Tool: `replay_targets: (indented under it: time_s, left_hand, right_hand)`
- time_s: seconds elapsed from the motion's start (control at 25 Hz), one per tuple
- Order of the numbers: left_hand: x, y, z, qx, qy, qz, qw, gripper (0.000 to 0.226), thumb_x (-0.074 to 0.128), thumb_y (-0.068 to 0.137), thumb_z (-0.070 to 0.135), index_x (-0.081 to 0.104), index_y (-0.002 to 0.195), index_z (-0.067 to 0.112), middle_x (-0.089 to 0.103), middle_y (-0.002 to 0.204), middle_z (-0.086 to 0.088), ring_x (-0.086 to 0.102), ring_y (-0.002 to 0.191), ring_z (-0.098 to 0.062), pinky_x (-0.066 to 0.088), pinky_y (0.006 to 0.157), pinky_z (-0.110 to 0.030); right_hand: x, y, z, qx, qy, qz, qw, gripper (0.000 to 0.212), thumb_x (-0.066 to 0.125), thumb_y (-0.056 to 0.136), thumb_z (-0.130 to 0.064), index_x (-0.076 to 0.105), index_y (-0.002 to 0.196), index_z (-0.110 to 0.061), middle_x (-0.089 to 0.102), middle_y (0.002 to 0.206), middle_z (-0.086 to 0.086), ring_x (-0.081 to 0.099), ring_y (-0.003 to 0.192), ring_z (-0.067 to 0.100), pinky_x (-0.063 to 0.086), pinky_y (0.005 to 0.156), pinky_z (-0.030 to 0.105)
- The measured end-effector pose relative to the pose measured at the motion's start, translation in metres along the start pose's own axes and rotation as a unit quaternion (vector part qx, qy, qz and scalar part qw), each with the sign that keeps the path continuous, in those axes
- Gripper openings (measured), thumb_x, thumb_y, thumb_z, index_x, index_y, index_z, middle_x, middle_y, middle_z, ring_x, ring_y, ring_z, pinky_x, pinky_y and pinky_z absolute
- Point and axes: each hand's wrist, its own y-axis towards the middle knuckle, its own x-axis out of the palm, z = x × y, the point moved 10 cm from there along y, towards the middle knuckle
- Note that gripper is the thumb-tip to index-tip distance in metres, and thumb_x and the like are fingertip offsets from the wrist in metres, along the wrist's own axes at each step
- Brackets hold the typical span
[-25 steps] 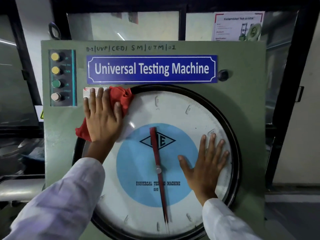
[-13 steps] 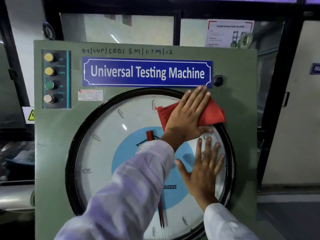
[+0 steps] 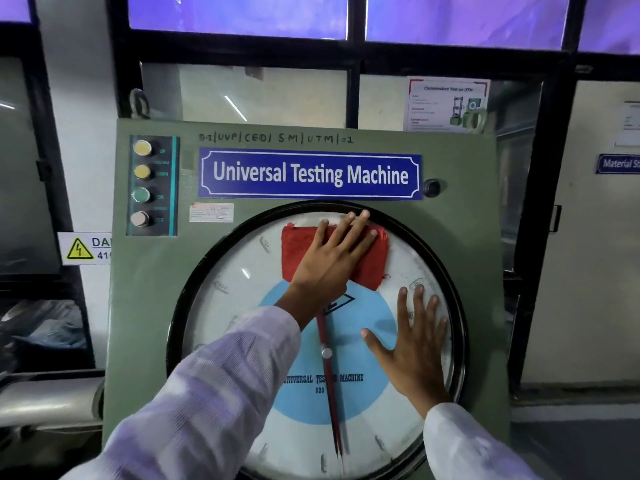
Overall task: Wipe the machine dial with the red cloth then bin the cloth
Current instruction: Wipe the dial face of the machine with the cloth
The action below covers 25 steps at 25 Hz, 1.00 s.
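Far left there's a yellow danger sign (image 3: 85,248) on the wall, half cut off by the green machine cabinet (image 3: 460,216). On the cabinet's upper left sits a dark button strip (image 3: 153,186) with two yellow buttons, a green one and a pale one stacked top to bottom. Right of that is the blue "Universal Testing Machine" nameplate (image 3: 310,174), with a small sticker (image 3: 211,212) just under its left end.

The big round dial (image 3: 221,327) fills the lower half of the cabinet, white face with a light blue centre and a red needle (image 3: 329,393) pointing to about 6 o'clock. The red cloth (image 3: 298,251) is spread flat against the glass at roughly 12 o'clock, just inside the black rim. The left hand (image 3: 332,261) lies on top of it, fingers straight and spread, palm pressing it to the dial rather than gripping it. The sleeve crosses the dial from 7 o'clock.

The right hand (image 3: 412,351) is flat on the glass around 3 o'clock, fingers splayed, nothing in it. Just off the nameplate's right end is a dark knob (image 3: 431,187), and a poster (image 3: 446,105) hangs on the window behind.
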Motion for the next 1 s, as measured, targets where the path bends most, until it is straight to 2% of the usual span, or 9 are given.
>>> replay_targets:
  time_s: [0.12,0.2,0.32,0.4,0.48,0.6,0.76,0.88,1.0]
  left_hand:
    - [-0.002,-0.026,-0.028,-0.032,-0.003,-0.016,0.999,0.073,0.03,0.102,0.016,-0.002,0.167,0.008,-0.013,0.175,-0.017,-0.001,0.164,-0.034,0.011,0.133,-0.049]
    - [-0.005,-0.042,-0.054,-0.093,-0.014,-0.034,0.995,0.071,0.028,0.106,0.026,-0.003,0.166,0.003,-0.011,0.175,-0.02,-0.002,0.163,-0.036,0.006,0.134,-0.048]
    - [-0.007,-0.057,-0.062,-0.097,0.001,-0.074,0.993,0.065,0.028,0.108,0.016,0.001,0.166,0.003,0.0,0.175,-0.023,0.002,0.163,-0.039,0.004,0.133,-0.05]
    - [-0.02,-0.068,-0.064,-0.096,0.016,-0.065,0.993,0.067,0.034,0.105,0.012,0.01,0.167,0.006,0.007,0.175,-0.022,0.01,0.162,-0.04,0.011,0.131,-0.057]
    - [-0.042,-0.082,-0.074,-0.12,0.061,-0.039,0.99,0.072,0.05,0.098,0.017,0.026,0.166,0.01,0.017,0.174,-0.019,0.021,0.16,-0.039,0.02,0.123,-0.072]
    - [-0.067,-0.105,-0.095,-0.158,0.107,-0.043,0.981,0.088,0.062,0.085,0.025,0.029,0.165,0.015,0.019,0.175,-0.014,0.021,0.16,-0.038,0.018,0.117,-0.082]
    - [-0.098,-0.154,-0.12,-0.193,0.153,-0.056,0.968,0.088,0.067,0.08,0.027,0.037,0.162,0.017,0.025,0.173,-0.014,0.028,0.159,-0.037,0.022,0.113,-0.085]
    - [-0.126,-0.21,-0.146,-0.238,0.2,-0.077,0.947,0.092,0.064,0.079,0.029,0.032,0.164,0.015,0.021,0.175,-0.013,0.025,0.16,-0.034,0.021,0.114,-0.084]
    - [-0.161,-0.279,-0.171,-0.275,0.242,-0.111,0.924,0.1,0.062,0.074,0.028,0.024,0.165,0.016,0.016,0.176,-0.012,0.022,0.161,-0.032,0.021,0.114,-0.082]
  right_hand:
    - [-0.003,0.001,-0.002,0.026,0.009,-0.036,0.999,0.116,0.049,0.087,-0.088,-0.001,0.172,-0.026,-0.015,0.18,0.003,-0.018,0.166,0.031,0.0,0.133,0.061]
    - [-0.003,0.001,-0.006,0.052,0.027,-0.065,0.996,0.113,0.054,0.089,-0.082,-0.001,0.172,-0.027,-0.017,0.18,0.001,-0.019,0.166,0.029,0.001,0.133,0.061]
    - [-0.006,-0.002,-0.016,0.074,0.056,-0.103,0.99,0.116,0.045,0.086,-0.087,-0.005,0.172,-0.028,-0.024,0.179,0.0,-0.021,0.166,0.03,0.0,0.132,0.063]
    - [-0.01,-0.003,-0.025,0.075,0.075,-0.117,0.987,0.119,0.037,0.081,-0.093,-0.005,0.172,-0.03,-0.025,0.178,0.001,-0.021,0.166,0.031,-0.001,0.132,0.064]
    - [-0.017,-0.004,-0.043,0.046,0.078,-0.117,0.989,0.116,0.036,0.082,-0.094,-0.007,0.171,-0.033,-0.025,0.178,-0.001,-0.022,0.165,0.03,-0.001,0.131,0.066]
    - [-0.028,-0.002,-0.083,-0.02,0.085,-0.098,0.991,0.114,0.035,0.082,-0.094,-0.009,0.17,-0.036,-0.026,0.178,-0.004,-0.021,0.166,0.028,0.003,0.129,0.068]
    - [-0.034,-0.01,-0.154,-0.104,0.102,-0.084,0.986,0.114,0.034,0.082,-0.094,-0.01,0.17,-0.036,-0.02,0.18,-0.004,-0.017,0.167,0.027,0.004,0.13,0.067]
    - [-0.026,-0.031,-0.214,-0.166,0.113,-0.104,0.974,0.114,0.04,0.084,-0.092,-0.014,0.169,-0.038,-0.022,0.179,-0.005,-0.018,0.167,0.027,0.002,0.131,0.066]
    - [-0.017,-0.066,-0.274,-0.211,0.176,-0.142,0.951,0.114,0.045,0.085,-0.09,-0.016,0.167,-0.041,-0.028,0.177,-0.009,-0.025,0.165,0.022,-0.005,0.13,0.065]
